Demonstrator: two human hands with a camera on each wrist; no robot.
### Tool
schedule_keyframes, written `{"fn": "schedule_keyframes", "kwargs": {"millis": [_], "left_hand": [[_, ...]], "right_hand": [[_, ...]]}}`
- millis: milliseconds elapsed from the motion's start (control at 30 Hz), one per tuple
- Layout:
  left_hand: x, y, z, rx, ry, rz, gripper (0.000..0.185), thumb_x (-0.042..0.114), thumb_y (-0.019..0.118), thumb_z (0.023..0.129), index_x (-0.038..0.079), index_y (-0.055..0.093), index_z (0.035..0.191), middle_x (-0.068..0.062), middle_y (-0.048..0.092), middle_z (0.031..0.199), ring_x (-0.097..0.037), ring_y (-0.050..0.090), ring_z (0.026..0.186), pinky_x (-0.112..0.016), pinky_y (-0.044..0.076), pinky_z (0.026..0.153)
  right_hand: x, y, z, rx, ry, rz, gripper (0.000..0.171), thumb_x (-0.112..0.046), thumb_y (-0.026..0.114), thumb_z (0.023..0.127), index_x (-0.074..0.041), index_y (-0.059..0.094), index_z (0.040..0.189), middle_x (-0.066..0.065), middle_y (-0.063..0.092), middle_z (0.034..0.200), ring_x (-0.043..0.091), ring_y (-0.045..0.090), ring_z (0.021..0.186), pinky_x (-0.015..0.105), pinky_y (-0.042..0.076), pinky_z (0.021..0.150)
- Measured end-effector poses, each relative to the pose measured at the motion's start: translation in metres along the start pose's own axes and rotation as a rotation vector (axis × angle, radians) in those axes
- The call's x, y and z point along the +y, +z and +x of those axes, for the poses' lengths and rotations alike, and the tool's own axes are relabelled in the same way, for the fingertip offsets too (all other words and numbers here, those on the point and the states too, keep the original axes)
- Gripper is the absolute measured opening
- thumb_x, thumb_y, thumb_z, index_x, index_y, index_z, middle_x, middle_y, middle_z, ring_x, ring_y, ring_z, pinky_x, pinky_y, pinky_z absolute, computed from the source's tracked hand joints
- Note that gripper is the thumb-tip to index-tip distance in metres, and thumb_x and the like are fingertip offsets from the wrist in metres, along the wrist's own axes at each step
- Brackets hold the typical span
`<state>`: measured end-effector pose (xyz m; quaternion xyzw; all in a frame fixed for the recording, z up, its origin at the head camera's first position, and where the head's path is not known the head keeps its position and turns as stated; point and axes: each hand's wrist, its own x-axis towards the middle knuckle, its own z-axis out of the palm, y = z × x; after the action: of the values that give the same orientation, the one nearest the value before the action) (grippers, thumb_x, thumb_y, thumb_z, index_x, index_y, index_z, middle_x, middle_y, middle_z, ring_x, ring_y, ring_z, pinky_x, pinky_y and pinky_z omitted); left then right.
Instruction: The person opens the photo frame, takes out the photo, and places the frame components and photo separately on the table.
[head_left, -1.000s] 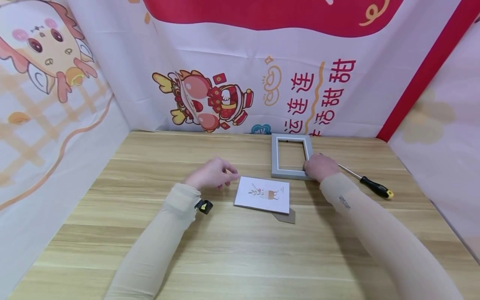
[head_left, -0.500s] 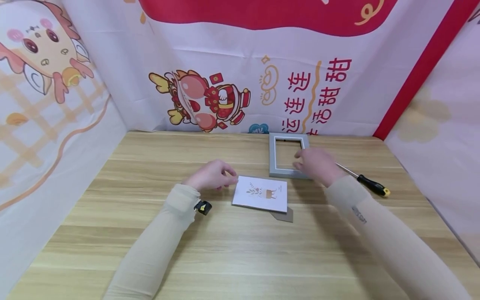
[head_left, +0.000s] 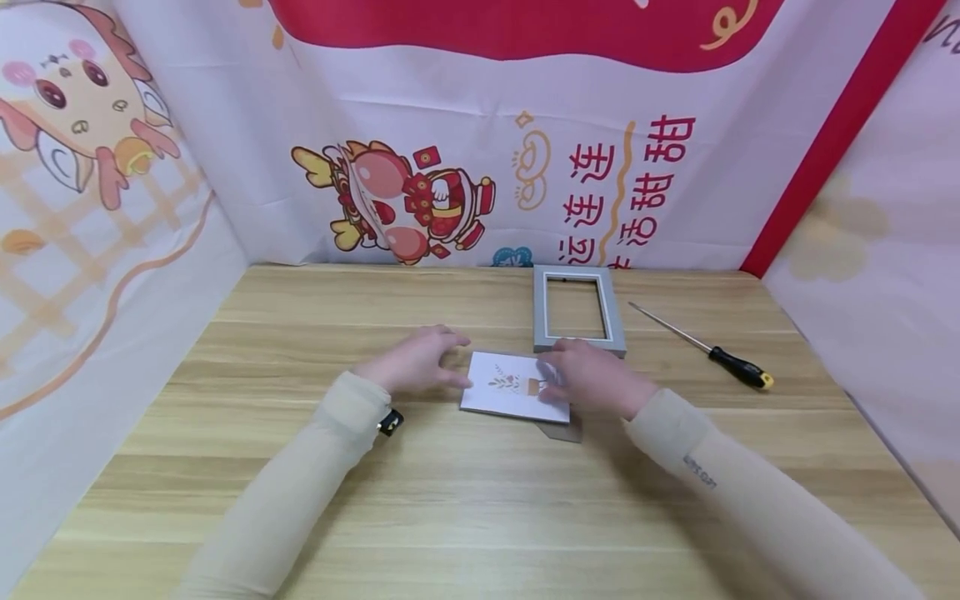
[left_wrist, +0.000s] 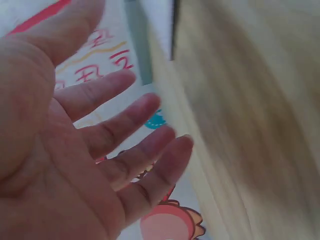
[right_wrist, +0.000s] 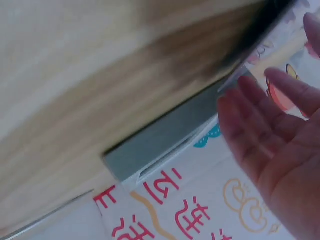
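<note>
A white picture card (head_left: pixel 491 402) printed with a potted plant lies on the table, with a grey-brown flap (head_left: pixel 561 432) sticking out beneath its near right corner. My left hand (head_left: pixel 415 360) is at the card's left edge, its fingers spread; in the left wrist view the palm shows and nothing is in it. Over the card's right part reaches my right hand (head_left: pixel 597 379), fingers extended and overlapping the print in the head view. Behind the card lies the grey picture frame (head_left: pixel 539 308), its middle an open window.
A screwdriver (head_left: pixel 735 367) with a black and yellow handle lies to the right of the frame. At the back of the wooden table (head_left: pixel 450 517) hangs a printed cloth (head_left: pixel 420 108), with more cloth along both sides.
My right hand has left the frame's lower right corner and come toward me and left, over the card. The left hand's fingers have spread wider by the card's edge.
</note>
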<state>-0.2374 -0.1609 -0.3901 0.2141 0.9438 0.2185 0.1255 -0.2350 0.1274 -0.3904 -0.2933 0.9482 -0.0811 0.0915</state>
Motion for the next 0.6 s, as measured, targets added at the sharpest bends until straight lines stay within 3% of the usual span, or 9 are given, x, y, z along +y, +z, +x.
{"fn": "schedule_keyframes", "kwargs": {"millis": [200,367,600], "left_hand": [[-0.003,0.007,-0.014,0.002,0.073,0.189,0.098,0.056,0.08,0.075,0.008,0.042,0.151,-0.017,0.038,0.154,-0.035,0.031,0.142,-0.05,0.025,0.116],[-0.006,0.011,-0.025,0.015,0.092,0.218,0.103,0.057,0.081,0.073,0.005,0.039,0.151,-0.019,0.037,0.154,-0.036,0.03,0.142,-0.051,0.024,0.116],[-0.004,0.013,-0.034,0.027,0.094,0.228,0.106,0.057,0.081,0.072,0.002,0.037,0.152,-0.021,0.037,0.153,-0.038,0.031,0.141,-0.053,0.023,0.116]], "right_hand": [[-0.005,0.006,-0.001,0.013,0.082,-0.022,0.075,-0.05,0.078,0.081,-0.007,0.058,0.139,0.015,0.059,0.129,0.031,0.057,0.115,0.049,0.046,0.1],[-0.005,0.006,0.0,0.015,0.124,-0.058,0.083,-0.054,0.08,0.076,-0.003,0.058,0.137,0.019,0.059,0.127,0.036,0.054,0.116,0.052,0.044,0.1],[-0.001,0.005,0.0,0.05,0.177,-0.037,0.074,-0.053,0.085,0.071,-0.003,0.066,0.122,0.015,0.063,0.112,0.033,0.055,0.104,0.05,0.048,0.092]]}}
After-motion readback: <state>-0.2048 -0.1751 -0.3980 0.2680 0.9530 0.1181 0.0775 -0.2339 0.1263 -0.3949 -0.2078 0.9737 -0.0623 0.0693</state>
